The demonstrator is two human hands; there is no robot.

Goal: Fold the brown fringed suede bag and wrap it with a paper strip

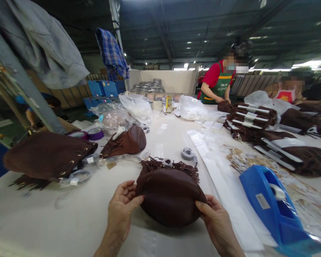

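Observation:
A dark brown fringed bag (171, 200) lies on the table in front of me, its smooth oval base turned towards me and its fringe pointing away. My left hand (123, 201) grips the bag's left edge between thumb and curled fingers. On the opposite edge, my right hand (212, 212) pinches the bag with the thumb on the near face; its other fingers are partly hidden behind. A grey tape roll (187, 154) sits just beyond the bag. Further left lies a smaller-looking brown fringed bag (135, 141) on its side.
A larger brown bag (48, 155) lies at left, near purple tape rolls (95, 134). At right stand a blue plastic holder (270, 203), white sheets (219, 178) and stacked brown bags (251, 116). Clear plastic bags (136, 107) lie further back. A person in a green apron (219, 84) works across the table.

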